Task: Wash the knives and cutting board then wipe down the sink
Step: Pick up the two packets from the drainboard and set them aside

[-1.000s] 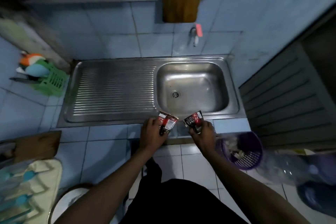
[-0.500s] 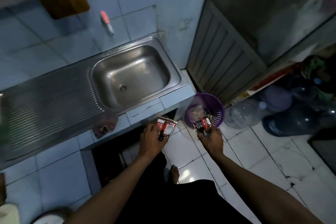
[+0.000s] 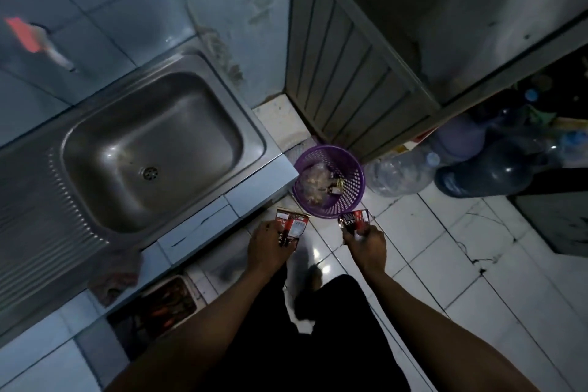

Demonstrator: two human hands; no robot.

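Beside the purple basket, on the floor just off the sink's right end, you now stand with both hands low over the white tiles. Your left hand grips a red and white packet with curled fingers; your right hand pinches a second, crumpled packet whose top edge nearly meets the basket's near rim. A second ago both packets were held at the front lip of the sink; since then you have turned right and carried them away from the desk toward the basket, which already holds wrappers and scraps. My judgement: this is waste disposal, and the drop has not yet been made. The sink basin lies bare and dull, its drain showing, left of the basket. A reddish cloth lies on the desk's front edge, left of the basket. No knives or cutting board can be made out, so the washing appears finished or out of view.
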